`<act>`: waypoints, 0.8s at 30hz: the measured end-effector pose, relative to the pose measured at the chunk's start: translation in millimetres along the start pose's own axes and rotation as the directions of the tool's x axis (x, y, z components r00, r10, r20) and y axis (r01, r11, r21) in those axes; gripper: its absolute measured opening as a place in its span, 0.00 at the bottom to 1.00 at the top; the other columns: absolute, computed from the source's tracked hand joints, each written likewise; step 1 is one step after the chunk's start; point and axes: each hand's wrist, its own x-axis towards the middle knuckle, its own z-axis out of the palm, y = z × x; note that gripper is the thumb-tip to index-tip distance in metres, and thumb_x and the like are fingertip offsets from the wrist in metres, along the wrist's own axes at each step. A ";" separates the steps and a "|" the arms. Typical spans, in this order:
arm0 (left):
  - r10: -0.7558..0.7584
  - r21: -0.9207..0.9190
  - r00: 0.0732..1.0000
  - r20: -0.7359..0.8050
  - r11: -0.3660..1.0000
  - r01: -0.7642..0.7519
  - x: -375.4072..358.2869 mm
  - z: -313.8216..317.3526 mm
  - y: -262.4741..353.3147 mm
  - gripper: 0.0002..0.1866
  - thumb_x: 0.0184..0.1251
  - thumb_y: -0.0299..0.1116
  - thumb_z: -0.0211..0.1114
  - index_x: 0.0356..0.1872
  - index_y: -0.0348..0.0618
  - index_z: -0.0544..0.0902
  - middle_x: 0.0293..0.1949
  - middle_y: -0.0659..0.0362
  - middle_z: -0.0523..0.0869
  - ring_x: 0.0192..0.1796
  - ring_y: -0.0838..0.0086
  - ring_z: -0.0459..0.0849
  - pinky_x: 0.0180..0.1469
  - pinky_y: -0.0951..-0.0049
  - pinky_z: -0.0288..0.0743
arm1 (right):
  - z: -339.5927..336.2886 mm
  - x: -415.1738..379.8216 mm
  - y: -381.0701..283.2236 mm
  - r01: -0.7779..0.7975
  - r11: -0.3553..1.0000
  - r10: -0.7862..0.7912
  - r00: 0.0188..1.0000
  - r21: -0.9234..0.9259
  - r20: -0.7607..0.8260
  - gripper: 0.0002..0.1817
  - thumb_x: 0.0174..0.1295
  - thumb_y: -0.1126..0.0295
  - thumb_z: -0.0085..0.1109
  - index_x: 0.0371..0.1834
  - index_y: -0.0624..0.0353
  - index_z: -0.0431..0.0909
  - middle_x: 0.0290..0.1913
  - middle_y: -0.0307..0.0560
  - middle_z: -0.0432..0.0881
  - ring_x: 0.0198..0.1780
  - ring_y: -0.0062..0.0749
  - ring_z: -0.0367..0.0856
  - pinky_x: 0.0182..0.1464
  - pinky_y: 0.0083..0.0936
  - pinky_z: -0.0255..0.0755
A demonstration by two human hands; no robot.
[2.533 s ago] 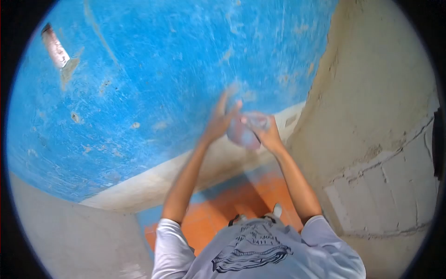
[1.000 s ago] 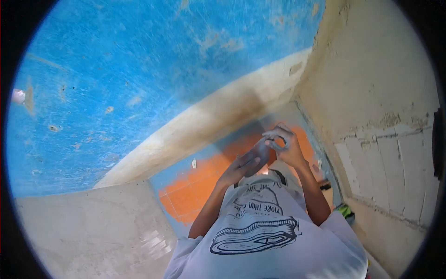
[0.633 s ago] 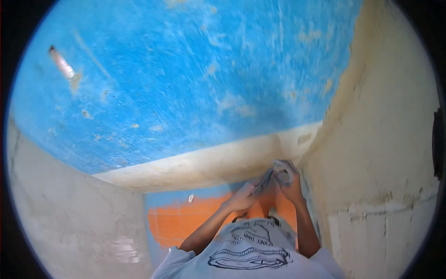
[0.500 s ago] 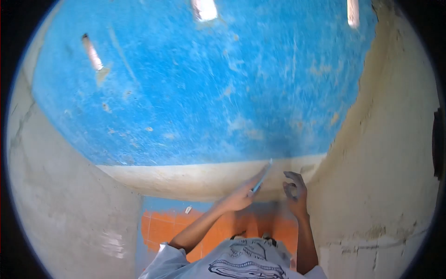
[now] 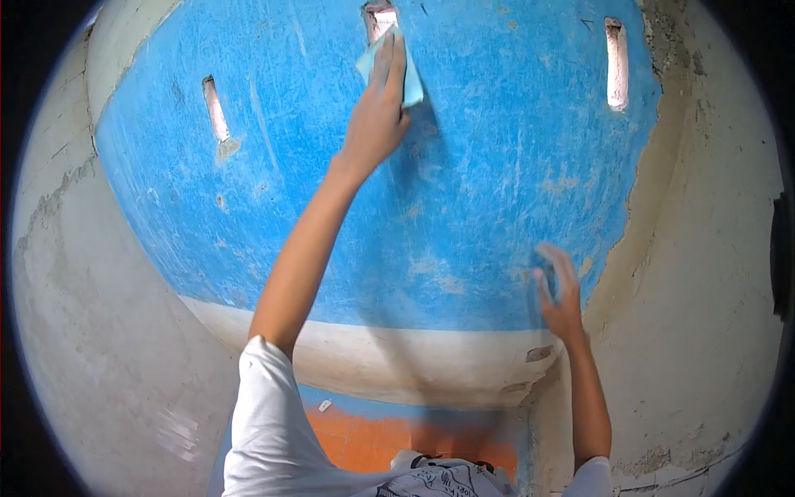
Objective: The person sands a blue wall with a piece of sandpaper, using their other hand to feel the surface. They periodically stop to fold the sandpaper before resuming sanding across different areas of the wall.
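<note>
My left hand is raised high against the blue wall, its fingers laid over a thin pale blue sheet. The sheet's material cannot be made out; its edges show on both sides of the fingers. It lies flat at the wall, just below the middle slot, partly covering the slot's lower end. Lower down on the right, my right hand is slightly blurred, empty, with fingers apart. It is near the wall's lower right part; whether it touches cannot be told.
Two more narrow slots, left and right, pierce the scuffed blue wall. A pale band runs beneath it. Bare plaster walls stand at both sides. On the orange tiled floor lies a small white object.
My left hand has swept up from the pale band to the middle slot, carrying the sheet. My right hand has risen slightly and its fingers have spread. The view has tilted upward.
</note>
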 end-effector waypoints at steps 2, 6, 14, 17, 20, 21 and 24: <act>0.073 0.133 0.997 -0.025 0.989 -0.069 33.5 16.4 -25.2 0.52 0.57 0.13 0.57 0.85 0.41 0.45 0.85 0.42 0.49 0.84 0.44 0.52 0.83 0.51 0.55 | -10.0 41.0 -6.8 0.130 0.986 -0.136 0.989 -0.105 -0.054 0.21 0.81 0.59 0.52 0.69 0.61 0.75 0.71 0.59 0.74 0.74 0.57 0.71 0.74 0.46 0.65; -0.042 0.337 0.996 0.074 0.941 0.014 85.5 50.6 -83.1 0.42 0.64 0.19 0.54 0.81 0.24 0.50 0.82 0.33 0.54 0.83 0.41 0.54 0.84 0.51 0.51 | -10.3 104.5 -2.9 0.215 0.959 -0.242 0.961 -0.186 -0.136 0.22 0.82 0.59 0.48 0.71 0.60 0.73 0.76 0.58 0.68 0.80 0.57 0.62 0.77 0.50 0.62; 0.019 0.289 0.986 0.167 0.955 -0.068 68.9 52.4 -67.7 0.47 0.60 0.24 0.58 0.80 0.19 0.48 0.82 0.30 0.51 0.84 0.40 0.50 0.85 0.52 0.46 | 8.9 133.7 41.3 0.215 0.950 -0.241 0.966 -0.225 -0.093 0.28 0.84 0.54 0.40 0.79 0.59 0.64 0.84 0.57 0.53 0.86 0.59 0.45 0.83 0.62 0.40; -0.020 0.265 0.997 0.074 0.964 0.000 100.8 52.8 -75.0 0.49 0.59 0.27 0.60 0.80 0.20 0.46 0.82 0.30 0.49 0.85 0.40 0.48 0.86 0.52 0.45 | 21.0 142.3 62.2 0.194 0.944 -0.235 0.964 -0.266 -0.128 0.30 0.84 0.52 0.38 0.81 0.58 0.60 0.85 0.58 0.48 0.86 0.61 0.41 0.82 0.69 0.32; -0.024 0.285 1.000 0.018 0.958 0.018 93.0 68.3 -78.2 0.51 0.58 0.28 0.61 0.80 0.20 0.45 0.82 0.30 0.48 0.85 0.40 0.46 0.86 0.53 0.44 | 33.7 146.7 63.4 0.186 0.923 -0.252 0.954 -0.338 -0.164 0.31 0.84 0.53 0.39 0.83 0.57 0.57 0.86 0.59 0.45 0.87 0.62 0.39 0.81 0.73 0.30; -0.016 0.300 1.000 0.018 0.954 0.010 83.5 70.1 -75.6 0.51 0.58 0.28 0.61 0.80 0.20 0.45 0.82 0.29 0.48 0.85 0.40 0.46 0.86 0.53 0.43 | 36.9 145.6 66.3 0.193 0.923 -0.258 0.952 -0.332 -0.164 0.31 0.84 0.53 0.39 0.83 0.57 0.56 0.86 0.60 0.45 0.87 0.62 0.39 0.80 0.74 0.29; 0.019 0.334 0.989 0.147 0.940 -0.068 62.4 61.9 -68.3 0.50 0.59 0.28 0.62 0.80 0.20 0.45 0.82 0.29 0.48 0.85 0.38 0.46 0.86 0.53 0.44 | 42.8 142.8 74.6 0.217 0.919 -0.284 0.943 -0.330 -0.171 0.32 0.83 0.53 0.41 0.84 0.56 0.55 0.87 0.60 0.44 0.87 0.62 0.40 0.79 0.76 0.27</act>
